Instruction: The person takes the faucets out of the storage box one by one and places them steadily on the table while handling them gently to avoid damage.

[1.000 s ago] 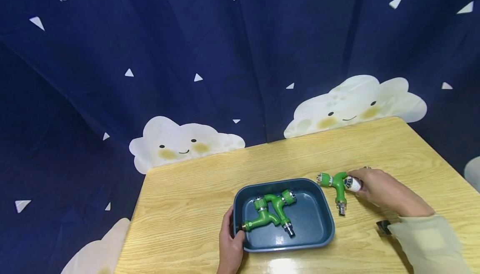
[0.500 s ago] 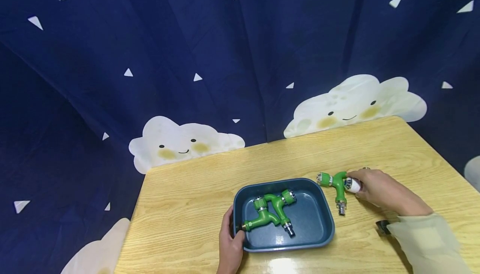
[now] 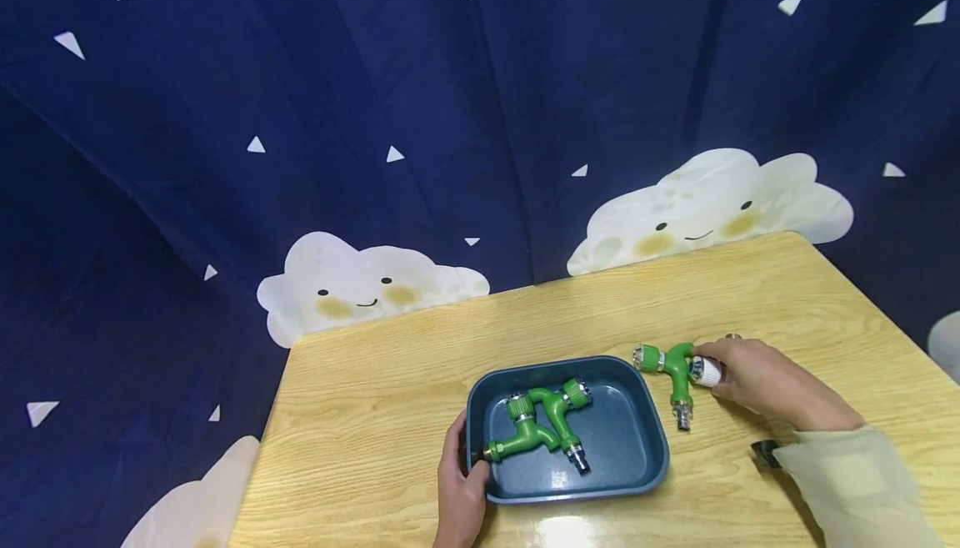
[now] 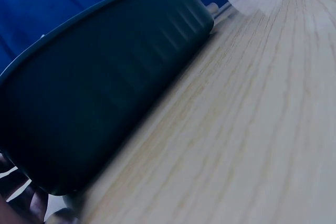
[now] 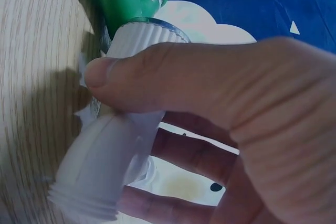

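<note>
My left hand (image 3: 462, 490) grips the left end of a dark blue plastic tray (image 3: 651, 423), its thumb at the rim and its fingers along the outer wall. Two green faucets (image 3: 557, 414) lie inside the tray, touching each other. To the right of the tray, a third green faucet (image 3: 678, 373) lies on the table. Beside it my right hand (image 3: 765, 381) holds a white faucet (image 5: 100, 161), thumb across its body near the ribbed knob. In the head view the hand hides most of that white faucet.
The wooden table (image 3: 360, 414) ends at a dark blue curtain (image 3: 420, 98) printed with clouds and triangles. A small black piece (image 3: 767, 454) sits by the right sleeve (image 3: 855, 481).
</note>
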Demonstrator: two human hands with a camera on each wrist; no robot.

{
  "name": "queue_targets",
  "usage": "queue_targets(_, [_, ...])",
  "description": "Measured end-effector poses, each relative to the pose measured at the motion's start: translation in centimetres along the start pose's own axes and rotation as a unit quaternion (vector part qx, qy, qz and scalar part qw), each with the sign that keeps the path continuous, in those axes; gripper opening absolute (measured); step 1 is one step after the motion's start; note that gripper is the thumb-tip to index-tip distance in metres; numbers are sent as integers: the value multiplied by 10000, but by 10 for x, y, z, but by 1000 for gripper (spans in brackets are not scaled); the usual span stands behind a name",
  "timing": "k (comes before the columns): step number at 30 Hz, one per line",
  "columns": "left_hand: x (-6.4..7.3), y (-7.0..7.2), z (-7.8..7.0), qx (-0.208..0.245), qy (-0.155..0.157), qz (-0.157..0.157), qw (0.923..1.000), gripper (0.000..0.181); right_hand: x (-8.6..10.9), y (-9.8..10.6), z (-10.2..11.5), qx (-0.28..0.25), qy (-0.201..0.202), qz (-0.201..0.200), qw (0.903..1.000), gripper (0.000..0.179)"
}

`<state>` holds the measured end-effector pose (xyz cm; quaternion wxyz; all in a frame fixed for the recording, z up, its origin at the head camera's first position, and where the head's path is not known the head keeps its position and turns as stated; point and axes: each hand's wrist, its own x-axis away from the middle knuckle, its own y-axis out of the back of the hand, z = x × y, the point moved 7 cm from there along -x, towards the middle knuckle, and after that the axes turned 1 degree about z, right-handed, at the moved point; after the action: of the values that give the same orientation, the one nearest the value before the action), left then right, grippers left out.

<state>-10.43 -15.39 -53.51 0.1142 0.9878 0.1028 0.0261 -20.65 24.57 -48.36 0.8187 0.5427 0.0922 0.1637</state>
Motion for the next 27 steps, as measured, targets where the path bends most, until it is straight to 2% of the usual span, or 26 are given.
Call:
queue_targets(20, [-1,0,0,-29,0,-39,10000,77,0,-4,-2,-29,-102,33,9999,32])
queue_targets(27, [0,0,0,-13,-13,-46,10000,76,0,-5,-4,-62,-170,131,9998,24])
